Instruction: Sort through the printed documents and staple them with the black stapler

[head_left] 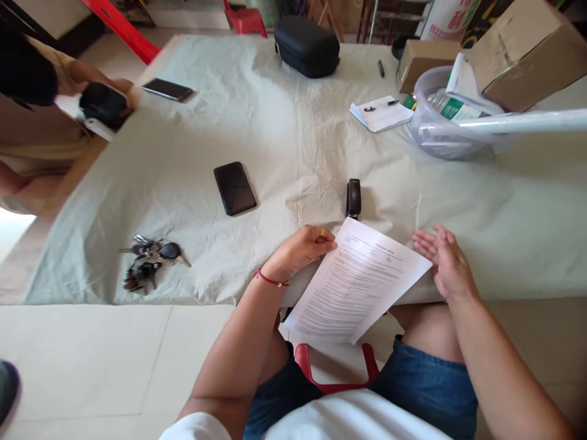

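We have the white, rectangular sheet of printed paper (358,281) right in front of us, tilted, its long axis running from near our lap up and away to the right, its lower end reaching past the table edge. Our left hand (305,249) is at its upper left edge, so most of the sheet lies to the right of that grip and back toward us. The small, black, oblong stapler (353,197) lies just past the sheet's top left corner, its long axis pointing away from us; our left hand is the nearer one to it, and we cannot tell whether corner and stapler touch. Thumb and forefinger of that hand are pinched closed on the paper's edge, the other fingers curled in. Our right hand (444,260) is wide, fingers extended and holding nothing, beside the sheet's right corner; whether palm and paper meet, we cannot tell. Farther to the left on the pale grey-green cloth (275,122) we have a black, flat, rectangular phone (235,188) and a cluttered bunch of metal and black keys (153,260)
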The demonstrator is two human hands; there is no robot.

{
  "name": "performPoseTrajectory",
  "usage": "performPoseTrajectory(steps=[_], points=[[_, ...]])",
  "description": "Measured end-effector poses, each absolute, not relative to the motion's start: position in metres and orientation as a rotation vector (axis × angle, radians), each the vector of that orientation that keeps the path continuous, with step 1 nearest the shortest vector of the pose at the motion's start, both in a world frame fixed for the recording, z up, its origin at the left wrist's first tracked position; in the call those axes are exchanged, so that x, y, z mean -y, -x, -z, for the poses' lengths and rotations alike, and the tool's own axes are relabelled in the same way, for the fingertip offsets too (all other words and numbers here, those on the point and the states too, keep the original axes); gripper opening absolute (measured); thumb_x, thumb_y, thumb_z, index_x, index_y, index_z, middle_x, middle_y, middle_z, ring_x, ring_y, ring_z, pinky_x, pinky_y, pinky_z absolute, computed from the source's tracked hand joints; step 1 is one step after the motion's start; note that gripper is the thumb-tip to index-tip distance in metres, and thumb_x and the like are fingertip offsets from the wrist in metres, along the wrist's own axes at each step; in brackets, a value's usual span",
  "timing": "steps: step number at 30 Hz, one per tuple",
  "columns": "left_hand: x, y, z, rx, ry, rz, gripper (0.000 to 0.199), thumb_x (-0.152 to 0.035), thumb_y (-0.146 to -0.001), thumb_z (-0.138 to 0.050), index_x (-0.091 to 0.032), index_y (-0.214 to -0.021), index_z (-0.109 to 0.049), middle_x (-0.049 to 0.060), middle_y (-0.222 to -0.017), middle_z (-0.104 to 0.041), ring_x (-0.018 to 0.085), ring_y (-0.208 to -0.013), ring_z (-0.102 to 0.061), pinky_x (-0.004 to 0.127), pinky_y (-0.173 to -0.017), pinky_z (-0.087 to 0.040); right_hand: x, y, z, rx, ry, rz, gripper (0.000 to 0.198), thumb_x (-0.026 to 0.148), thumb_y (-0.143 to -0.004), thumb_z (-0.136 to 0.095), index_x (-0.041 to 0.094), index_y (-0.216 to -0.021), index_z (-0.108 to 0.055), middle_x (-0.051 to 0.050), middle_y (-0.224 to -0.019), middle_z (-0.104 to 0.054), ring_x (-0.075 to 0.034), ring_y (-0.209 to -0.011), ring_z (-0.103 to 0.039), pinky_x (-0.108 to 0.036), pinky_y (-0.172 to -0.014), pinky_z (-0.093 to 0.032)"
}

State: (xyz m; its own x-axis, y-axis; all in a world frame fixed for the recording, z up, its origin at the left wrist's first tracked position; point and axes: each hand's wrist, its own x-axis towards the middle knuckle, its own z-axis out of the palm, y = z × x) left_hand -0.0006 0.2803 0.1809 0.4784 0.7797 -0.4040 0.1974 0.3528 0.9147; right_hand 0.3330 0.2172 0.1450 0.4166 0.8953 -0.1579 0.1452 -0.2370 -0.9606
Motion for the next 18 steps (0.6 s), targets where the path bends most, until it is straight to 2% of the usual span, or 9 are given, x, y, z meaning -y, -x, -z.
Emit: performPoseTrajectory(steps=[1,4,6,9,11,14,18], points=[[-0.280,0.003,-0.180,-1.031,-1.150,-0.510,0.023,-0.039,-0.075,-0.078,-0.019,-0.075,-0.067,-0.007,-0.056,-0.038,0.008,-0.053,-0.027,0.027,-0.052,-0.018,-0.205,-0.330,-0.143,0.875,1.651,-1.071,0.078,0.081,-0.091,-0.058,0.029,-0.149,-0.052,-0.016,-0.134,-0.073,-0.034,-0.132,-0.069,-0.054,-0.112,-0.054],[-0.281,0.008,-0.178,-1.040,-1.067,-0.605,0.029,-0.041,-0.071,-0.084,-0.017,-0.074,-0.068,-0.006,-0.057,-0.042,0.007,-0.053,-0.029,0.026,-0.051,-0.019,-0.180,-0.317,-0.144,0.838,1.519,-1.323,0.068,0.082,-0.093,-0.053,0.032,-0.138,-0.064,-0.011,-0.132,-0.076,-0.034,-0.124,-0.072,-0.049,-0.098,-0.061],[-0.283,0.008,-0.176,-1.079,-1.003,-0.670,0.031,-0.040,-0.067,-0.086,-0.016,-0.071,-0.067,-0.004,-0.058,-0.047,0.006,-0.052,-0.030,0.025,-0.050,-0.021,-0.172,-0.312,-0.144,0.842,1.413,-1.399,0.066,0.081,-0.092,-0.055,0.032,-0.134,-0.066,-0.010,-0.123,-0.079,-0.033,-0.111,-0.076,-0.046,-0.088,-0.063],[-0.283,0.006,-0.172,-1.174,-0.913,-0.760,0.028,-0.037,-0.065,-0.085,-0.016,-0.070,-0.066,-0.005,-0.058,-0.049,0.006,-0.050,-0.031,0.025,-0.050,-0.022,-0.169,-0.308,-0.136,0.841,1.453,-1.341,0.060,0.071,-0.088,-0.073,0.033,-0.134,-0.066,-0.006,-0.109,-0.081,-0.028,-0.093,-0.077,-0.042,-0.082,-0.062],[-0.281,0.003,-0.169,-1.236,-0.900,-0.794,0.025,-0.035,-0.067,-0.081,-0.016,-0.072,-0.066,-0.005,-0.057,-0.049,0.006,-0.049,-0.033,0.024,-0.050,-0.024,-0.170,-0.307,-0.126,0.900,1.548,-1.272,0.050,0.063,-0.086,-0.080,0.029,-0.121,-0.072,-0.004,-0.104,-0.081,-0.025,-0.089,-0.074,-0.039,-0.082,-0.060],[-0.275,0.000,-0.170,-1.335,-0.975,-0.793,0.018,-0.033,-0.075,-0.075,-0.017,-0.077,-0.067,-0.004,-0.059,-0.054,0.008,-0.051,-0.040,0.025,-0.052,-0.030,-0.175,-0.306,-0.113,1.021,1.594,-1.219,0.041,0.064,-0.088,-0.076,0.024,-0.099,-0.076,-0.004,-0.094,-0.079,-0.023,-0.082,-0.070,-0.037,-0.079,-0.057],[-0.274,0.009,-0.183,-1.659,-1.316,-0.786,0.018,-0.034,-0.088,-0.066,-0.018,-0.092,-0.072,0.003,-0.074,-0.069,0.016,-0.062,-0.057,0.032,-0.067,-0.048,-0.181,-0.303,-0.108,1.048,1.594,-1.164,0.041,0.064,-0.089,-0.072,0.023,-0.095,-0.075,-0.004,-0.090,-0.078,-0.023,-0.082,-0.069,-0.037,-0.080,-0.055]])
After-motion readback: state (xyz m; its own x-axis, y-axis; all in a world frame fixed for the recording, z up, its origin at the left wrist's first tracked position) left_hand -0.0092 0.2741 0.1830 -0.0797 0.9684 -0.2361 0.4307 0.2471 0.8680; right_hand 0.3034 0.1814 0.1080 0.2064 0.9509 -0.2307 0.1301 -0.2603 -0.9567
